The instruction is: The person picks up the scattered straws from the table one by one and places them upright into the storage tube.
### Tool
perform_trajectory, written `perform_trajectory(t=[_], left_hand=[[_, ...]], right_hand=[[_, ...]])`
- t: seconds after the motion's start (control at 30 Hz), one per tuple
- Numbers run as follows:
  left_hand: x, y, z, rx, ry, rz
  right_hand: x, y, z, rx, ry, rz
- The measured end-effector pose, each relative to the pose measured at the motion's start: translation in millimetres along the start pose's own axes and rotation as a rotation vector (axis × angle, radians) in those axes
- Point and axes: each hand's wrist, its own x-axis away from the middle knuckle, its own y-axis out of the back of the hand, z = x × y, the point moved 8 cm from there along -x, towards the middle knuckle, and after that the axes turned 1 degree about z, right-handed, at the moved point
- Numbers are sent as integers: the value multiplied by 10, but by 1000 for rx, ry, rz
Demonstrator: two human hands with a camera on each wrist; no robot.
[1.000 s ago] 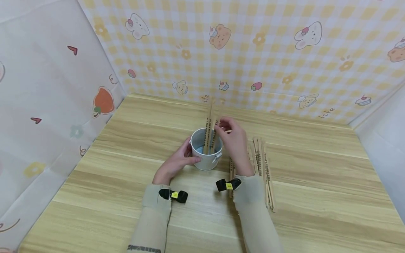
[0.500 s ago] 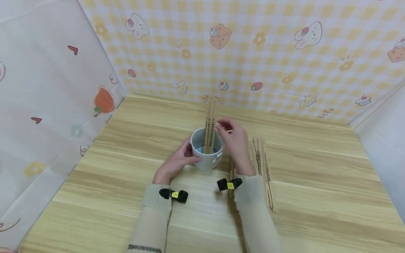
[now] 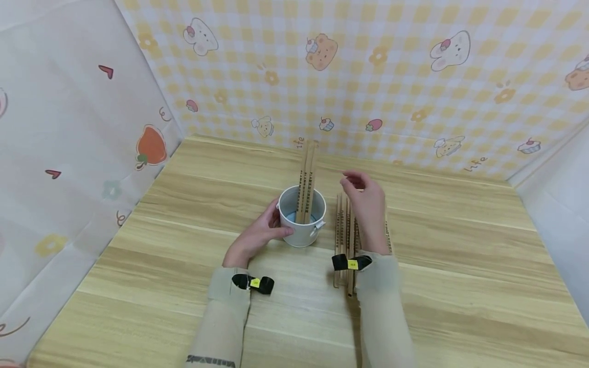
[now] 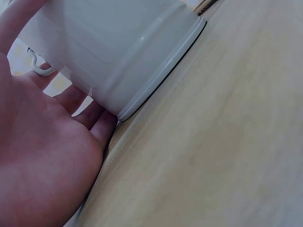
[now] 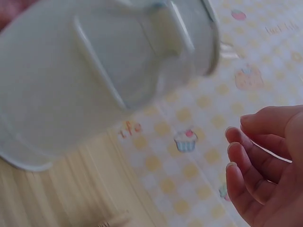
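Left hand [image 3: 257,235] holds the white bucket [image 3: 300,236], its thumb along the near wall and its fingers bent round the left side, low by the base. Right hand [image 3: 369,204] holds nothing; its fingers are loosely bent, the thumb tip close to the fingertips [image 5: 233,187], and it hangs to the right of the bucket, apart from it (the right wrist view shows the gap plainly). The bucket stands upright on the wood-grain surface [image 3: 161,245], with a small fitting on its outer wall at the right. Inside it, slim brown packets [image 3: 305,179] with printed lettering stand close together, slightly tilted, rising well above the rim. More packets of the same kind, the loose packets [image 3: 340,232], lie lengthwise on the surface just right of the bucket, partly hidden beneath the right hand and forearm. Both wrists wear a black strap with a yellow tag over pale sleeves [image 3: 225,322]. Behind the surface hangs a yellow-checked cloth [image 3: 391,92] with cartoon prints; a white cloth [image 3: 83,143] with drawn hearts covers the left side.
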Motion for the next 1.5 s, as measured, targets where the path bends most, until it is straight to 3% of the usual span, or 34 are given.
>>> perform_trajectory(t=[0.4,0.67,0.93,1.17,1.5], left_hand=[[3,22,62,-8,8,-3],[22,46,53,-17,16,-14],[3,61,55,-24,1,-8],[-58,146,259,-8,-3,-14],[-12,16,26,-4,4,3]], right_hand=[[-22,394,-407,-36,-130,-40],[0,552,-550,-69,-185,-43],[8,692,-659,14,-215,-18],[53,768,-792,145,-273,42],[111,729,-985,319,-300,211]])
